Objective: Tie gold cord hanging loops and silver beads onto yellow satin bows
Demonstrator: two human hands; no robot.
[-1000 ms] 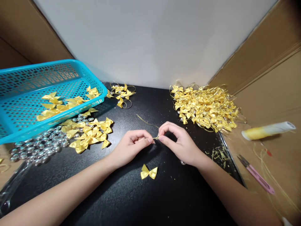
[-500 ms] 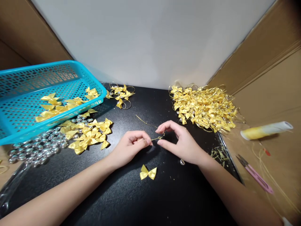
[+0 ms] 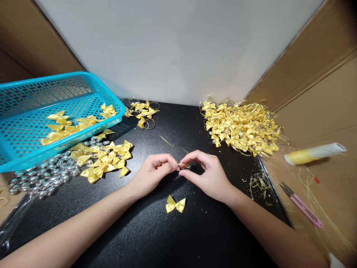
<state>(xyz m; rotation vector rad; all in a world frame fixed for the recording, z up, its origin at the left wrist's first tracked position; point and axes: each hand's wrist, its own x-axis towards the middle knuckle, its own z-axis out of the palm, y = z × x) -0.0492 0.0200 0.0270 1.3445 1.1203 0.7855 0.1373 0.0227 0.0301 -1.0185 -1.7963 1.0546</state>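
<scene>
My left hand point(image 3: 157, 173) pinches a thin gold cord point(image 3: 187, 166) between thumb and forefinger. Fingertip to fingertip with it, my right hand point(image 3: 210, 173) is closed on the same cord, which makes a small loop or knot between its thumb and forefinger. One strand of gold cord point(image 3: 173, 145) trails away over the black table behind my right fingers. Just below both hands, a single yellow ribbon bow point(image 3: 175, 204) lies on the table.
At left, a blue basket point(image 3: 96, 76) holds yellow bows, with loose bows point(image 3: 107, 158) and silver bells point(image 3: 50, 173) beside it. Finished-looking bows on cords point(image 3: 242, 128) are heaped at back right. Pink-handled snips point(image 3: 304, 208) and a cord spool point(image 3: 315, 153) lie right.
My right hand has moved left and its fingertips have closed in to meet my left fingertips at the cord. The small bell near my right wrist is now hidden.
</scene>
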